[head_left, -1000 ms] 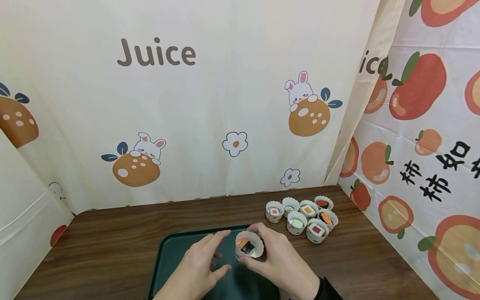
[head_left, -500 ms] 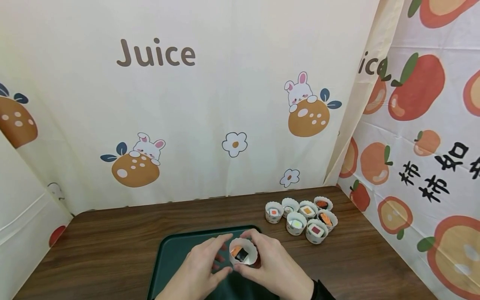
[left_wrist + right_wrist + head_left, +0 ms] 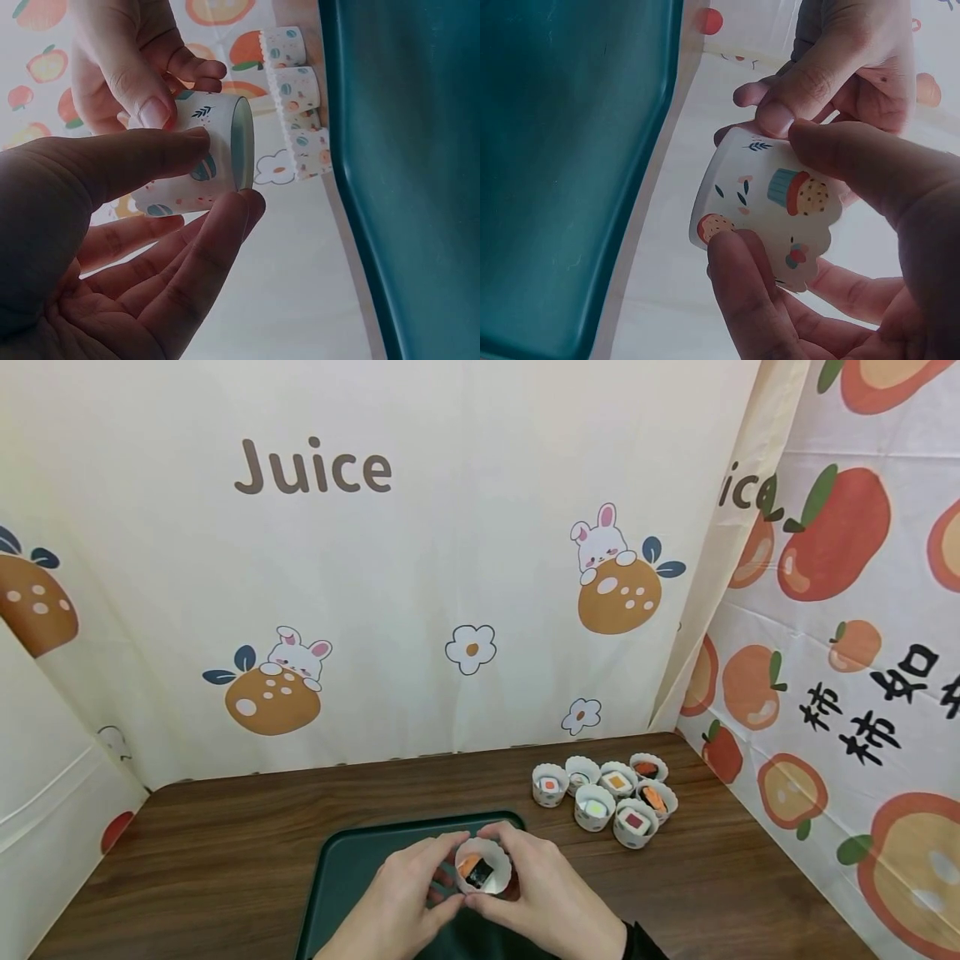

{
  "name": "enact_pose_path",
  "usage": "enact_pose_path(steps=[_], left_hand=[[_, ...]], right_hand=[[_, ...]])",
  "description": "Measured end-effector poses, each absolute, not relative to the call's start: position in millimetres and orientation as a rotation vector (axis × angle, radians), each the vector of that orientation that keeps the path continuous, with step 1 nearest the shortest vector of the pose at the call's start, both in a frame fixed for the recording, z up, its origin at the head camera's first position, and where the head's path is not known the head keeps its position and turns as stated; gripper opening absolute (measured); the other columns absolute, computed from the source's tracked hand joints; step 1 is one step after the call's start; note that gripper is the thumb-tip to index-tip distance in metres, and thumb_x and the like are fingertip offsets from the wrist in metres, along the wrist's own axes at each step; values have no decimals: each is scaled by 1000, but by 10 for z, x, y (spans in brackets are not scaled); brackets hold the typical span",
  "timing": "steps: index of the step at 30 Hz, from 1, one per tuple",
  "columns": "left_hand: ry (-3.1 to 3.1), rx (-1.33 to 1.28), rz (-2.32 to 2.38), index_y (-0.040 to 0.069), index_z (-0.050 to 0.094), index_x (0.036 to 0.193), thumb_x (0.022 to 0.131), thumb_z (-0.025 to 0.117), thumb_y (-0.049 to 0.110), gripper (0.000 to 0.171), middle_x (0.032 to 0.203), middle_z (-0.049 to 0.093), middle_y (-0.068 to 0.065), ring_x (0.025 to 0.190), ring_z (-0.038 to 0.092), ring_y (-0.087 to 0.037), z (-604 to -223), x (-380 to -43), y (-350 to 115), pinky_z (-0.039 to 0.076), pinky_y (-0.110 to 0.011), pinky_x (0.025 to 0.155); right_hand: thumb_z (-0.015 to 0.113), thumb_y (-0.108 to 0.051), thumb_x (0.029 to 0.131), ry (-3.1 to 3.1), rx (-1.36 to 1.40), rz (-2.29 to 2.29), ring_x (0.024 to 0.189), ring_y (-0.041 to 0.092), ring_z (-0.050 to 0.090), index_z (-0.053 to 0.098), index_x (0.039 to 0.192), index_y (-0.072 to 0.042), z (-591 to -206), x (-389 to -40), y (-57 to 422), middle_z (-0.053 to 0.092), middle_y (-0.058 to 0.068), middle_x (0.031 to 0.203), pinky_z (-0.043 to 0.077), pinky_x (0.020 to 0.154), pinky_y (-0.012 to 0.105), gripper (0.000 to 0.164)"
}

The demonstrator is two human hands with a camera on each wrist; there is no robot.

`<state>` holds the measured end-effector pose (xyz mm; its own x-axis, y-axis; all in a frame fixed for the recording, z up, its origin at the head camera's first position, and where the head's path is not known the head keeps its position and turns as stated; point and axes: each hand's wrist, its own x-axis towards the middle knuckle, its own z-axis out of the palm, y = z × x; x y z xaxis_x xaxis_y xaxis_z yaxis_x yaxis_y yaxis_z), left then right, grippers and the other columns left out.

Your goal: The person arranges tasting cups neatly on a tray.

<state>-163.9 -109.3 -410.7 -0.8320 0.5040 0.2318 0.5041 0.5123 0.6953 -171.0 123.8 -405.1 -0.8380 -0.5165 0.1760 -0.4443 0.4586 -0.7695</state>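
Note:
Over the green tray (image 3: 352, 852) both hands hold one white paper baking cup (image 3: 501, 852) with a scalloped rim. Inside it lies a sushi piece (image 3: 476, 872), orange with a black band. The left hand (image 3: 401, 893) grips the cup's left side; its thumb (image 3: 150, 161) and fingers pinch the wall and base edge in the left wrist view. From the other side the right hand (image 3: 543, 893) holds it between thumb and fingers. Printed cupcakes show on the cup wall (image 3: 754, 195) in the right wrist view, where the base end faces the tray.
Several similar cups (image 3: 592, 807), each with a sushi piece, stand grouped at the back right of the brown wooden table (image 3: 225, 835). A printed curtain (image 3: 397, 568) rises behind the table, and another fruit-patterned one (image 3: 817, 693) borders it on the right.
The right hand has brought the cup left and slightly toward the body. The left hand, earlier apart from the cup, now grips it as well.

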Motion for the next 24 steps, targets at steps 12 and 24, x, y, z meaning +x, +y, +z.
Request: enact_pose_path(steps=[12,24], left_hand=[[-2777,-861,-1153,5,61,144,87,88,5,63,117,74,-7,84,66,-4,-4082,-1650,-1136,55,-17,64],[-2788,-798,-1220,7,61,145,84,90,8,67,118,76,-8,78,62,5,-4019,-1652,-1126,55,-19,65]], right_hand=[[86,-26,94,2533,-883,-1357,84,-4,65,59,144,-14,-4019,-1749,1255,72,5,126,59,73,20,58],[85,-17,94,2534,-853,-1377,87,-4,67,62,145,-8,-3959,-1773,1270,74,1,111,60,77,20,56]])
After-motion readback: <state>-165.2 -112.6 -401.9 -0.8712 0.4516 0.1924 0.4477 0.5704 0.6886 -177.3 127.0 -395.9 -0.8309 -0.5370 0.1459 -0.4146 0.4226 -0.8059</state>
